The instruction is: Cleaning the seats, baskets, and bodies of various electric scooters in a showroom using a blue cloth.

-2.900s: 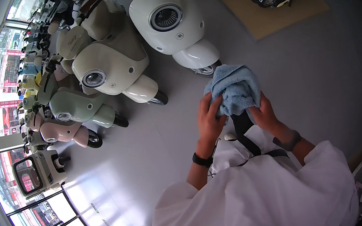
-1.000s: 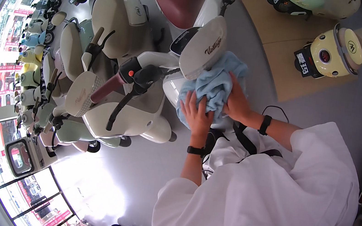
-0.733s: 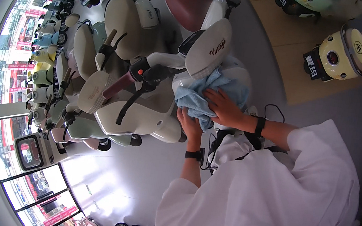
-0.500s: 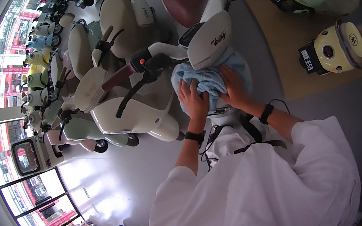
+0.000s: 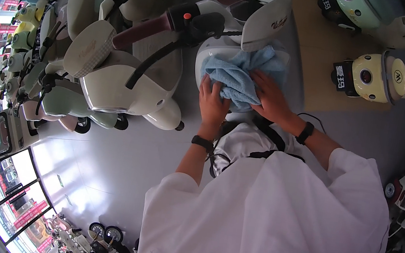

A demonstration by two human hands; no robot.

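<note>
A crumpled light-blue cloth [image 5: 240,80] lies bunched on the pale front panel [image 5: 208,49] of an electric scooter. My left hand [image 5: 213,102] holds the cloth's near left edge, fingers pointing away from me and thumb against the folds. On the near right side, my right hand [image 5: 272,100] grips it with the fingers bent over the folds. Just beyond the cloth is the scooter's white headlight cover [image 5: 267,24]. Part of the panel is hidden under the cloth and my hands.
Left of me stands a cream scooter [image 5: 119,89] with a dark red grip [image 5: 140,32] and a black brake lever [image 5: 154,63] jutting close to my hands. More scooters line up toward the windows. A yellow scooter [image 5: 367,77] stands at the right near a brown mat [image 5: 317,85].
My view has shifted, so the neighbouring scooters sit further left and higher. Both hands stay at the cloth, which is bunched differently, with more of the pale panel showing on its left.
</note>
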